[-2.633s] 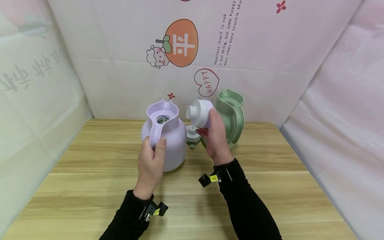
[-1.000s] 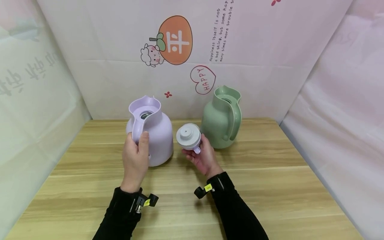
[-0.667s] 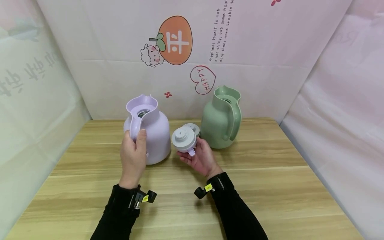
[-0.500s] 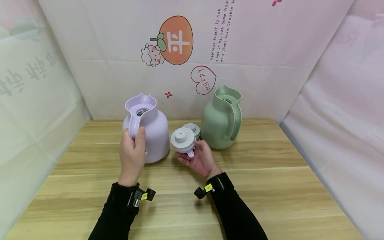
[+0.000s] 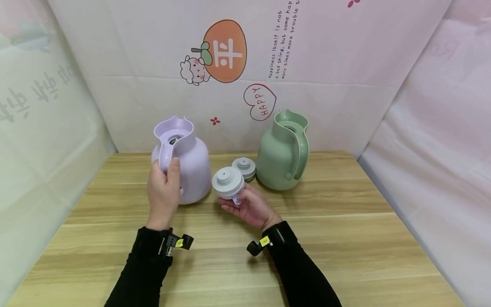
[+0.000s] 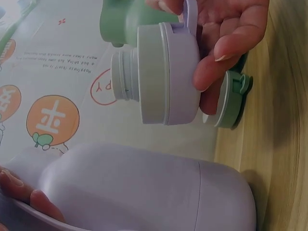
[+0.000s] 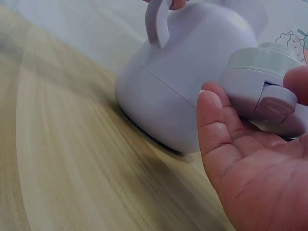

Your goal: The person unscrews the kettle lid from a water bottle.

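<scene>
A: Where's the purple lid?

B: Cupped in the right hand, fingers curled under it, plug end up, just beside the purple jug near the back edge of the surface.

A: And the left hand?

B: Clamped on the jug's handle. I'd hold the jug upright, turn the lid plug-down, centre it over the mouth, then twist. The green jug and green lid stand to the right.

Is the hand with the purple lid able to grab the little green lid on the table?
Probably not yet: the right hand holds the purple lid. The green lid lies close behind, unblocked.
</scene>
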`<state>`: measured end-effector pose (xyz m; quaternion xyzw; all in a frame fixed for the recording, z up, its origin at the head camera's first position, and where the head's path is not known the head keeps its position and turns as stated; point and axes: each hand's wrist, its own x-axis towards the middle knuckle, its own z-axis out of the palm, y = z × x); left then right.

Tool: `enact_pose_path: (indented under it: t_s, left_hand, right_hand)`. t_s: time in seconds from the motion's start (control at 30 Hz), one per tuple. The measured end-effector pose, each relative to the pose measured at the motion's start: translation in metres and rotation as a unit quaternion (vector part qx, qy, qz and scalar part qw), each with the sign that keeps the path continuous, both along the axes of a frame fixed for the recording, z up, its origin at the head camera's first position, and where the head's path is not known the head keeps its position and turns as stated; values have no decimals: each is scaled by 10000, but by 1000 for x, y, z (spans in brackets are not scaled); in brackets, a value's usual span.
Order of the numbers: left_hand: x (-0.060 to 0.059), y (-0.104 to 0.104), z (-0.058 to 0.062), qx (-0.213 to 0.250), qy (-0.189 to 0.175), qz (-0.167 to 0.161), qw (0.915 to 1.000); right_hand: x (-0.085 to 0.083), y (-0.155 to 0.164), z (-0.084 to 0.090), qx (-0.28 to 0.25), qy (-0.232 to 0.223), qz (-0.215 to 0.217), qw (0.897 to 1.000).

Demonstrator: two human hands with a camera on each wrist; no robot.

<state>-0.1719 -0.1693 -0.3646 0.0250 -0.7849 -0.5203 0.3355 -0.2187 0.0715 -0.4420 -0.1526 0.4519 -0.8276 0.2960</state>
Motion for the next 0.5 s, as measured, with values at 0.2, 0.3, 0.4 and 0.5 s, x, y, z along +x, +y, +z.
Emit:
enact_pose_path:
  t_s: [0.2,0.3,0.4,0.5]
  left_hand:
    - [-5,-5,1,1,-61,56,10000]
    - [-8,-7,1,8,-69,63,10000]
    - [-10,-9,1,16,-53,43,10000]
    - [-12,-11,1,18,-31,-15,10000]
  right_hand:
    - [0,-3,-2,52,1,-42,10000]
    - [0,-5,-2,135,-41,-78,9999]
    - [-1,-9,-1,246,-166,-139,9995]
    - [-2,-12,0,414,-232,-248,9986]
